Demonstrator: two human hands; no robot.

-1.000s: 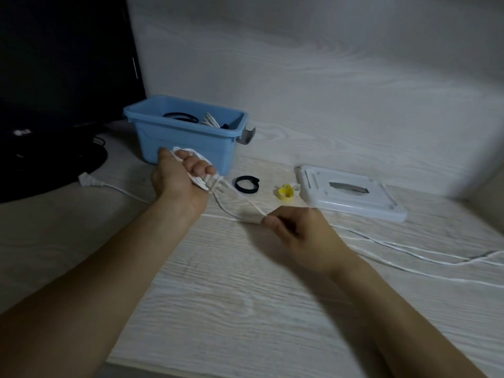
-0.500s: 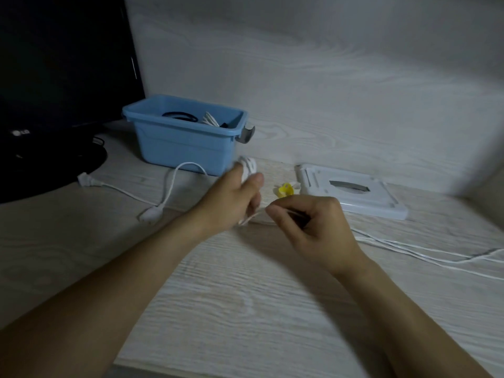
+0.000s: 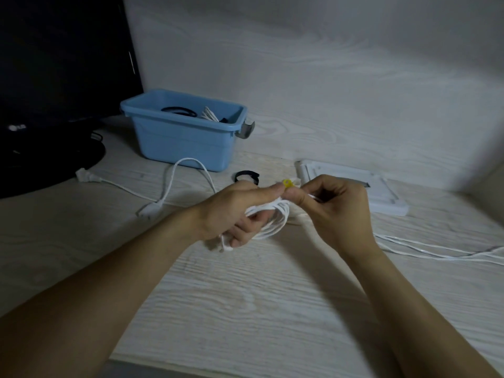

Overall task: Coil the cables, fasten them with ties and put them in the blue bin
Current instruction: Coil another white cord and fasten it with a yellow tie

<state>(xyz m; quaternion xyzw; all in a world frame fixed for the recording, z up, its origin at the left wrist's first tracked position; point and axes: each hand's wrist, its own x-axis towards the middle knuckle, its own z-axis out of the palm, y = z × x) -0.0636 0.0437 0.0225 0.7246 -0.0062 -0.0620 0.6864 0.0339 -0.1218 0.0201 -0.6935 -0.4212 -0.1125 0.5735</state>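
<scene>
Bin at rear left of desk, holding coiled cables. Monitor left of and behind bin. Lid lying flat on desk, right of bin. Loose cable on desk in front of bin, looping from plug at left to connector nearer centre. Ring tie between bin and lid. Left hand and right hand side by side above desk centre, in front of lid; coil in left grip, small tie just above coil between fingertips. Trailing strands running right across desk from right hand.
</scene>
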